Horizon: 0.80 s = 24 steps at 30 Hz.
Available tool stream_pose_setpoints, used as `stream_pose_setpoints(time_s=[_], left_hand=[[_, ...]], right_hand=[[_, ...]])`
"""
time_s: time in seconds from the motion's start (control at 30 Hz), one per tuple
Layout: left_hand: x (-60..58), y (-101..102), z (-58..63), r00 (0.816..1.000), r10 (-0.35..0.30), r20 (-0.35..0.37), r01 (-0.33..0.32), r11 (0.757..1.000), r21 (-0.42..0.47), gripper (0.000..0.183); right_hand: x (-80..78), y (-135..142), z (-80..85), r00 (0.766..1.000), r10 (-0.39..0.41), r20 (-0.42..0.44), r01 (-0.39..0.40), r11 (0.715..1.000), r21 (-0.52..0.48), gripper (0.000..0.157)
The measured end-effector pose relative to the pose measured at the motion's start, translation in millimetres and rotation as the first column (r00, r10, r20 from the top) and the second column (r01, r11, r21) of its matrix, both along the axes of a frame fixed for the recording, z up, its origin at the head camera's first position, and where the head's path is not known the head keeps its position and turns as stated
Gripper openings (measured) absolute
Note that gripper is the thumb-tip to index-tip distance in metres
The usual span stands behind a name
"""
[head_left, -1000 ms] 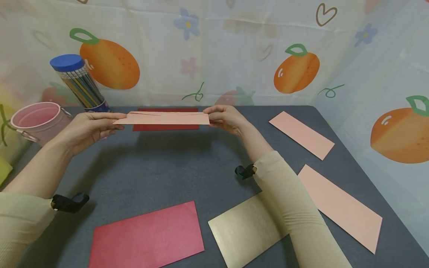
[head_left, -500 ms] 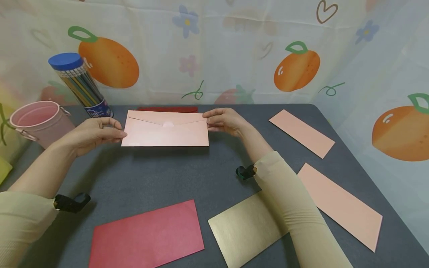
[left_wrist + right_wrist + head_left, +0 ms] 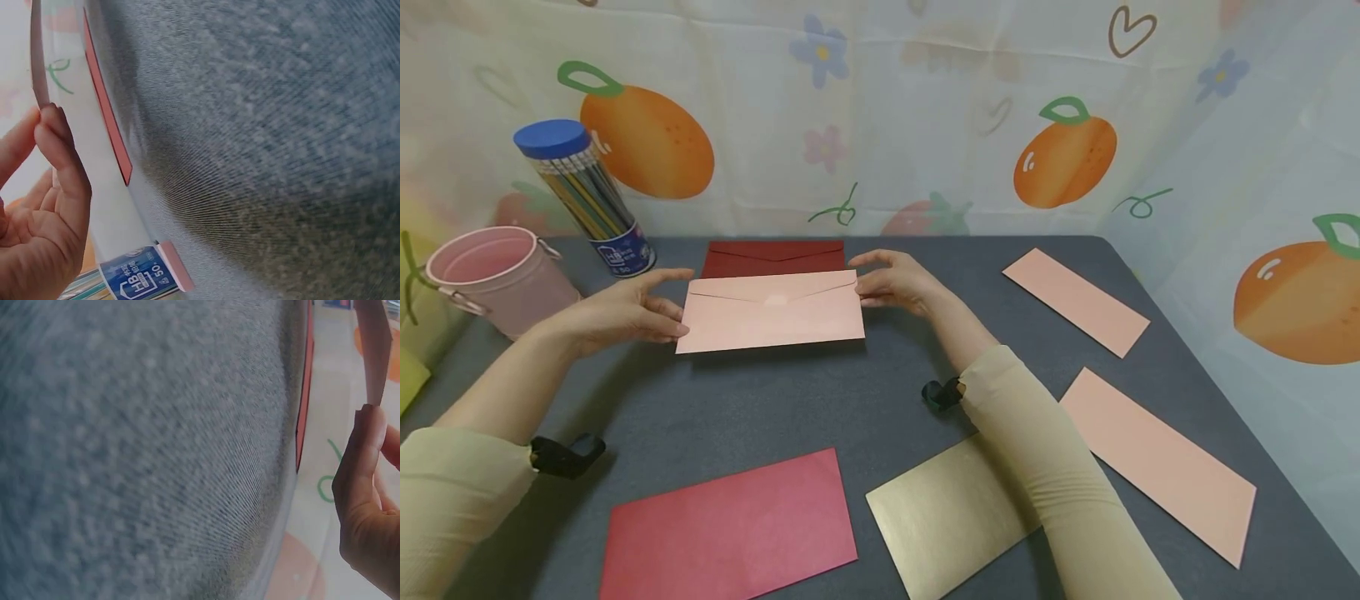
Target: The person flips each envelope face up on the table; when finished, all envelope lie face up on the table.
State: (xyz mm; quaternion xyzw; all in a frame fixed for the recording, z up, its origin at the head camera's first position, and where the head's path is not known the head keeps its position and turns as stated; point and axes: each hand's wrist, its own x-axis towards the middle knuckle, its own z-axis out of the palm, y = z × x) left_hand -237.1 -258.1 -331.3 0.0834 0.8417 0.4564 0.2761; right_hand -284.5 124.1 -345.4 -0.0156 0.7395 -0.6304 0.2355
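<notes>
Both hands hold a pale pink envelope point(image 3: 771, 317), raised above the table with its flap side and whitish seal showing. My left hand point(image 3: 625, 312) pinches its left edge between thumb and fingers; in the left wrist view the envelope point(image 3: 39, 59) appears edge-on above the fingertips. At the upper right corner, my right hand point(image 3: 898, 283) pinches the other end, as the envelope point(image 3: 375, 356) in the right wrist view also shows. Behind it a dark red envelope point(image 3: 775, 257) lies flap side up, its lower part hidden.
A red envelope point(image 3: 730, 529) and a gold envelope point(image 3: 951, 517) lie in front, the gold one partly under the right sleeve. Two pink envelopes point(image 3: 1075, 300) lie at right. A pink bucket point(image 3: 505, 283) and a blue-lidded tub of pencils point(image 3: 587, 200) stand at left.
The pink envelope has turned from nearly edge-on to showing its flap side, and has come lower and nearer. Both hands moved with it, uncovering more of the dark red envelope since half a second ago.
</notes>
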Motion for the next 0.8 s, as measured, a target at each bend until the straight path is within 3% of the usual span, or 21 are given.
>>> stream_pose_setpoints(time_s=[0.5,0.8], left_hand=[[-0.8,3.5,-13.8,0.999,0.035,0.012,-0.034,0.998,-0.052,0.097],[-0.2,4.6,-21.8,1.0,0.01,-0.014,-0.011,0.993,-0.118,0.092]], right_hand=[[2.3,-14.0,-9.2,1.0,0.012,0.011,-0.012,1.0,0.021,0.046],[4.3,-21.0,-9.4,0.999,0.024,0.026,-0.026,0.996,0.088,0.043]])
